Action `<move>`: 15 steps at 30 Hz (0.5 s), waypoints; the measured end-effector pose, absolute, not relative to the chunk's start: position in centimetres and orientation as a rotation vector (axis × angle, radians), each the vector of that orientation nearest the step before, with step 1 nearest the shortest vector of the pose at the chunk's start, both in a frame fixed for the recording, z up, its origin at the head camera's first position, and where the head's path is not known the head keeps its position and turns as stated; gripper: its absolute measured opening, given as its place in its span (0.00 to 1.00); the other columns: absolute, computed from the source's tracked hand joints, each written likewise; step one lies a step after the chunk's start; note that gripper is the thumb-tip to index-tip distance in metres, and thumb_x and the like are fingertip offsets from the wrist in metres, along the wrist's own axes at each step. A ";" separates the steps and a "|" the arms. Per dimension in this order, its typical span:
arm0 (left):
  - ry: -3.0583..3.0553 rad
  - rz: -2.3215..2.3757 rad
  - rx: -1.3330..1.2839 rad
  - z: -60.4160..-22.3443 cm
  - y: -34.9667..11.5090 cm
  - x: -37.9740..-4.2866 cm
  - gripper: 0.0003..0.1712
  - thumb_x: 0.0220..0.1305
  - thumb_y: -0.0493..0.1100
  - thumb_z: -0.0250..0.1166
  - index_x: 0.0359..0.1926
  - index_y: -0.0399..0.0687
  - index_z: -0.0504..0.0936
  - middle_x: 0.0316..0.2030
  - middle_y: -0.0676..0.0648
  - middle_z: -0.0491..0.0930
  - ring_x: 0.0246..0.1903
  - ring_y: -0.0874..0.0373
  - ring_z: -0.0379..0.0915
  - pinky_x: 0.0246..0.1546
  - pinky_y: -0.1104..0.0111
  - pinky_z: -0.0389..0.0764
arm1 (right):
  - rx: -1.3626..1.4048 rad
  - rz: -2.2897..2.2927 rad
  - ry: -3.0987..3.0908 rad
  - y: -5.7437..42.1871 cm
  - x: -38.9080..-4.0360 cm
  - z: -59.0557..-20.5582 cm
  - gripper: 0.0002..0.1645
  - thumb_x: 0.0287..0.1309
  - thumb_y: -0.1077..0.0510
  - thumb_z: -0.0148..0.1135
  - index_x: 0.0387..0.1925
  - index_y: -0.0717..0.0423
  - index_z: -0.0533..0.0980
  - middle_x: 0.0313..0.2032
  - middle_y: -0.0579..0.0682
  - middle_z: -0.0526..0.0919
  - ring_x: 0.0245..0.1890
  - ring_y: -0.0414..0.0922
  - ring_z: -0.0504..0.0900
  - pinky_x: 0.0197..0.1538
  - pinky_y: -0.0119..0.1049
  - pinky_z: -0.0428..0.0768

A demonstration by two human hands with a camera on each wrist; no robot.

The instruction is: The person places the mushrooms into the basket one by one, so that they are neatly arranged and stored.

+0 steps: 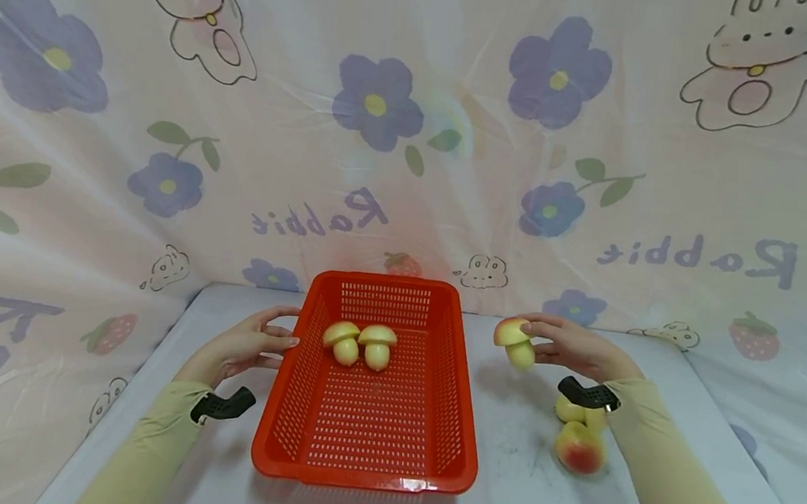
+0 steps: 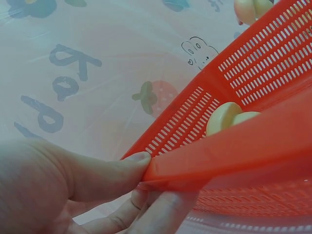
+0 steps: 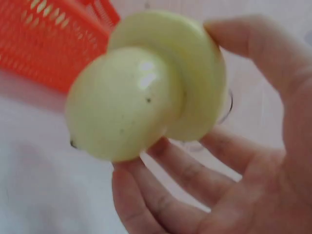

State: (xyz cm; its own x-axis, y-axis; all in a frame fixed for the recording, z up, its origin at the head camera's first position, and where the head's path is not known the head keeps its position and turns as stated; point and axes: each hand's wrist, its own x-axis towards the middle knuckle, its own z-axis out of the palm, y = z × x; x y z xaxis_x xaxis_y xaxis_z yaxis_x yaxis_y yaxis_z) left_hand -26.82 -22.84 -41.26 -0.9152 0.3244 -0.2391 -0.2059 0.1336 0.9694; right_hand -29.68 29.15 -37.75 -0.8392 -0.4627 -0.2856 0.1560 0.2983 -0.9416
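In the head view my right hand holds a toy mushroom above the table, right of the red plastic basket. The right wrist view shows the thumb at the pale yellow cap and fingers under the thick rounded stem. My left hand pinches the basket's left rim, thumb on top and fingers beneath, as the left wrist view shows. Two more toy mushrooms, one beside the other, lie inside the basket toward its far left, caps pointing away from me.
Yellow rounded pieces and a yellow one with a red patch lie on the white table by my right forearm. A patterned cloth with rabbits and flowers hangs behind the table.
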 end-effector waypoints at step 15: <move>2.017 1.831 0.130 -40.9 -22.9 -26.6 0.38 0.65 0.35 0.62 0.71 0.48 0.54 0.44 0.36 0.76 0.38 0.49 0.80 0.41 0.55 0.82 | -0.220 -1.672 2.036 23.9 -29.2 -35.1 0.36 0.68 0.47 0.55 0.66 0.66 0.59 0.58 0.61 0.67 0.50 0.55 0.78 0.56 0.45 0.76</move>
